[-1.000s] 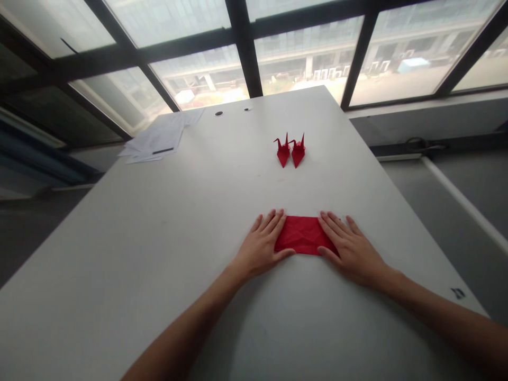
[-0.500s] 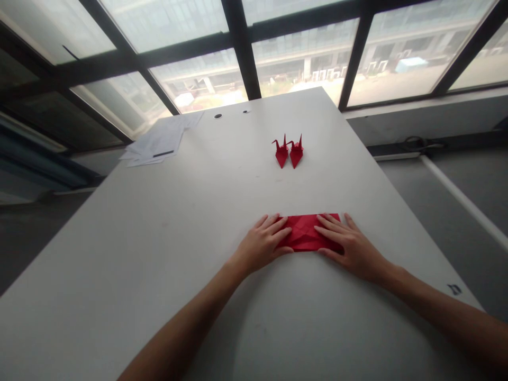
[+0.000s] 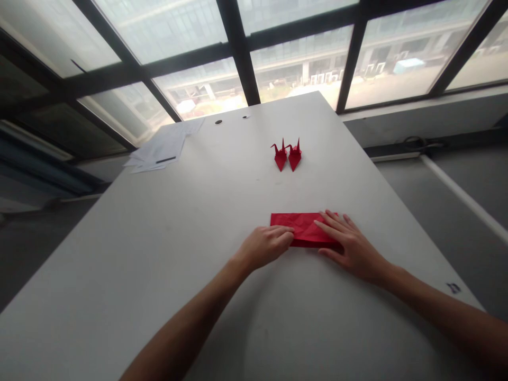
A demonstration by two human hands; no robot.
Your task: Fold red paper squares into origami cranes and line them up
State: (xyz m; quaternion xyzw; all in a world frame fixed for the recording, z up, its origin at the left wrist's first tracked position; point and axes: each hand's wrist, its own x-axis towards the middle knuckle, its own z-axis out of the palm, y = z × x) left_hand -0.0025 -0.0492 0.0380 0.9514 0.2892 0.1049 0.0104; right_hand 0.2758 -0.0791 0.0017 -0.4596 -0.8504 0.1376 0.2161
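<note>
A folded red paper rectangle [image 3: 291, 222] lies flat on the white table [image 3: 159, 248] in front of me. My left hand [image 3: 265, 246] has its fingers curled and pinches the paper's near left edge. My right hand [image 3: 349, 244] lies flat with fingers stretched out, pressing down the paper's right part. Farther back stand two small red paper cranes [image 3: 288, 155], side by side and touching.
A loose stack of white sheets [image 3: 161, 148] with a dark pen on top lies at the table's far left corner. Two small dark round spots [image 3: 218, 121] sit near the far edge. Windows with black frames run behind the table. Grey floor drops off to the right.
My left hand has slid back off the paper's left part and curled its fingers at the near edge, uncovering that end. My right hand moved slightly inward and stays flat.
</note>
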